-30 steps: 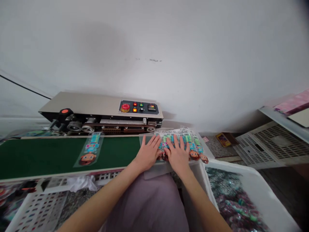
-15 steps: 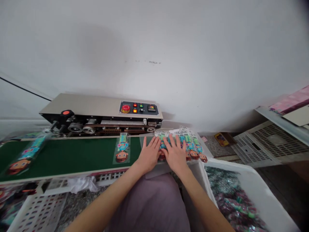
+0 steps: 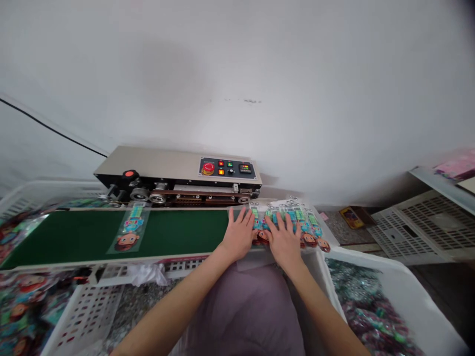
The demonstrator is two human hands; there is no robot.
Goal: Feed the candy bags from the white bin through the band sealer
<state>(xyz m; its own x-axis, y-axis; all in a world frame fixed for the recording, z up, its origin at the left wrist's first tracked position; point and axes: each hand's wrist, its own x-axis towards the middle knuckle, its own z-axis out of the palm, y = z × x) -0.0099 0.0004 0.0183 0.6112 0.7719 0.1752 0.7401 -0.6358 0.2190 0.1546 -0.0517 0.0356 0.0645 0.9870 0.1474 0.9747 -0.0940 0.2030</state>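
Note:
My left hand lies flat, fingers spread, at the right end of the green conveyor belt, its fingertips on the leftmost packet of a fanned row of clear packets with cartoon monkey faces. My right hand rests flat on the same row, fingers apart. One packet lies alone on the belt to the left, its top edge under the sealing machine.
The sealer's panel with a red stop button stands against the white wall. A white crate of wrapped sweets is at lower right, sealed packets in a crate at lower left, empty crates far right.
The packet released onto the belt has ridden left under the sealer. An earlier packet has left the belt's left end. Both hands stay on the fanned row; the view shifted left.

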